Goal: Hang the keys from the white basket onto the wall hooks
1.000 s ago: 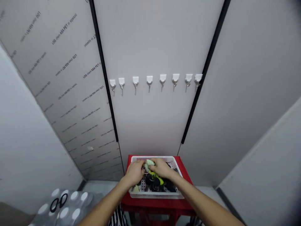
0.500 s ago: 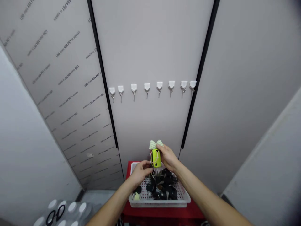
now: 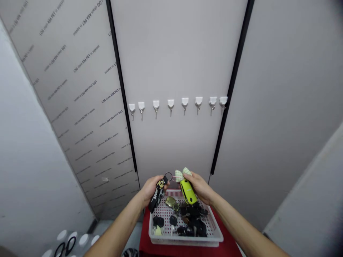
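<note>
Head cam, basket [image 3: 187, 242] w/ keys [image 3: 194, 224], left hand [image 3: 149, 187]: strap [image 3: 155, 195], right hand [image 3: 201, 187]: green fob [image 3: 188, 191]

Left hand [image 3: 150, 188] and right hand [image 3: 201, 186] held up, fingers gripping.

Bare wall [image 3: 174, 142] between basket [image 3: 214, 232] and hooks [image 3: 170, 104].
</note>
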Demonstrator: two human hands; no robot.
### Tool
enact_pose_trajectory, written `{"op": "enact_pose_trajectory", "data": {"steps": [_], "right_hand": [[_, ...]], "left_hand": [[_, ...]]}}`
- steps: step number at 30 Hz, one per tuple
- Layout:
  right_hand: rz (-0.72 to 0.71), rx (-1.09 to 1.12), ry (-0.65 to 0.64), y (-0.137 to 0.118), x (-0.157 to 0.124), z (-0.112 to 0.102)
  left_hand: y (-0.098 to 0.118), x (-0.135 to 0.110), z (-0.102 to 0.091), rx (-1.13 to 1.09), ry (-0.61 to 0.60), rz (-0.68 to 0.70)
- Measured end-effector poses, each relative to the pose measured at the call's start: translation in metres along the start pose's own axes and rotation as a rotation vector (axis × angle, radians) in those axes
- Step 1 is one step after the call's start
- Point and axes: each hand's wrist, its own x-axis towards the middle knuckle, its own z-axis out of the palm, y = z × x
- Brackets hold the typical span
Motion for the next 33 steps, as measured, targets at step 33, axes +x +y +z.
{"op": "enact_pose_trajectory", "data": {"steps": [33], "right_hand": [[-0.760, -1.283, -0.464, -0.057, -0.011, 0.046]], "left_hand": [[0.030, -0.008, -0.014, -0.094, -0.096, -0.154]]}}
